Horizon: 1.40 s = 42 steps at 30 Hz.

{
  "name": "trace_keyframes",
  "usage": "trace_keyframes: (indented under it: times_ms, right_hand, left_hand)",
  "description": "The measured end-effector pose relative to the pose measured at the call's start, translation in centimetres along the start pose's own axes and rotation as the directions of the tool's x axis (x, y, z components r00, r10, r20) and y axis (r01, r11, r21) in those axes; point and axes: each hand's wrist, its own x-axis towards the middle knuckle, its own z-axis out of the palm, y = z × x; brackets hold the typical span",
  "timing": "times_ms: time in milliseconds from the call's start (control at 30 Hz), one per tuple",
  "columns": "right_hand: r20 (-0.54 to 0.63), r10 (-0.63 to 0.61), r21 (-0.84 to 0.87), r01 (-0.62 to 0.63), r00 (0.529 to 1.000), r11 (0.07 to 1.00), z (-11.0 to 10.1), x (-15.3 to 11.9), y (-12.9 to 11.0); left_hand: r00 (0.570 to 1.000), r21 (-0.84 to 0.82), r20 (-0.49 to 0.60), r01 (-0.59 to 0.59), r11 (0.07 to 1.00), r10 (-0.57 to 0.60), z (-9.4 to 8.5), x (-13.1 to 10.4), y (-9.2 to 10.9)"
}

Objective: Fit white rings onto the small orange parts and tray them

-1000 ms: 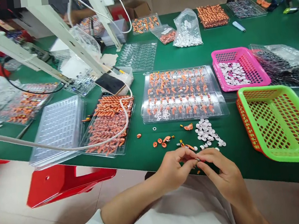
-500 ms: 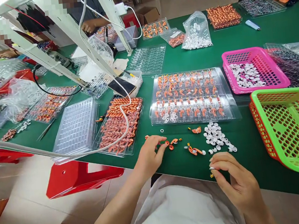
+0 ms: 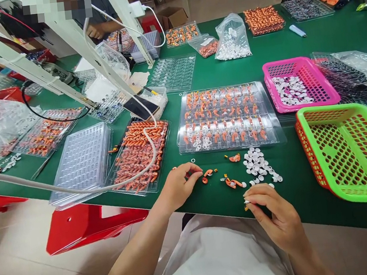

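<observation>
My left hand (image 3: 181, 185) is pinched at the fingertips on a small orange ring, just above another orange ring (image 3: 204, 180) on the green table. To the right, my right hand (image 3: 275, 215) holds a small gold-tipped part (image 3: 246, 208) with a white piece on it between thumb and fingers. Between my hands lie a curved orange piece (image 3: 208, 172) and an orange assembly (image 3: 230, 183) with a white disc at its end. A loose orange part (image 3: 234, 158) lies farther back, beside a pile of white discs (image 3: 256, 164).
Behind my hands is a clear tray of orange parts (image 3: 227, 115). A green basket (image 3: 356, 196) and a pink basket (image 3: 324, 101) stand right. Stacked trays (image 3: 80, 157), another filled tray (image 3: 140, 159) and a phone (image 3: 141, 108) are left. A person's hand (image 3: 95, 31) shows across the table.
The view has shifted, so the table things sit farther left. My left fingers have closed on one of the orange rings. My right hand still holds its small part.
</observation>
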Motion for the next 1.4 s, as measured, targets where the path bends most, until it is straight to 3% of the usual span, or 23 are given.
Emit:
trace_keyframes:
  times_ms: [100, 200, 300, 400, 600, 767, 900, 967, 1067, 1200, 1300, 1400]
  right_hand:
    - [0.063, -0.109, -0.083, 0.114, 0.992, 0.99, 0.3, 0.7, -0.6]
    - [0.128, -0.229, -0.13, 0.245, 0.965, 0.961, 0.7, 1.8, -1.4]
    - [0.159, -0.259, -0.217, 0.29, 0.953, 0.932, 0.8, 2.3, -1.7]
    - [0.143, -0.251, -0.26, 0.281, 0.957, 0.924, 0.7, 2.0, -1.5]
    - [-0.022, -0.153, -0.194, 0.146, 0.988, 0.97, 0.9, 0.6, -1.2]
    - [-0.095, -0.015, -0.023, 0.012, 0.995, 1.0, 1.6, 0.1, -1.5]
    - [-0.099, 0.147, 0.147, -0.131, 0.984, 0.98, 1.9, 0.0, -1.6]
    - [-0.052, 0.272, 0.276, -0.248, 0.961, 0.929, 1.6, 0.1, -1.5]
    - [-0.004, 0.414, 0.405, -0.377, 0.91, 0.833, 0.7, 0.3, -1.5]
    - [0.055, 0.47, 0.348, -0.458, 0.881, 0.818, -0.4, 0.8, -1.5]
    - [0.091, 0.485, 0.287, -0.49, 0.87, 0.823, -0.7, 1.2, -1.6]
    - [0.108, 0.487, 0.252, -0.498, 0.867, 0.83, -0.6, 1.7, -1.7]
  left_hand:
    - [0.986, -0.139, 0.165, 0.002, 0.99, 0.021, 0.5, -0.1, 1.7]
    - [0.936, -0.302, 0.328, -0.025, 0.953, 0.128, 1.4, 0.1, 3.1]
    - [0.894, -0.44, 0.416, 0.04, 0.897, 0.165, 2.0, 0.7, 4.0]
    - [0.88, -0.485, 0.451, 0.103, 0.869, 0.148, 2.4, 1.2, 4.4]
    - [0.9, -0.551, 0.397, 0.076, 0.831, 0.181, 3.3, 0.6, 4.7]
    - [0.953, -0.465, 0.208, -0.1, 0.88, 0.219, 4.9, -0.5, 4.5]
    - [0.944, -0.334, 0.08, -0.277, 0.901, 0.32, 5.7, -0.9, 3.9]
    - [0.939, -0.328, 0.083, -0.291, 0.899, 0.334, 5.8, -1.0, 3.5]
    - [0.944, -0.434, 0.156, -0.198, 0.879, 0.29, 5.7, -1.1, 3.1]
    - [0.934, -0.545, 0.222, -0.12, 0.83, 0.281, 5.7, -1.3, 2.9]
    - [0.918, -0.527, 0.211, -0.181, 0.83, 0.334, 5.8, -1.3, 2.9]
    - [0.884, -0.467, 0.16, -0.324, 0.823, 0.439, 5.9, -1.2, 2.9]
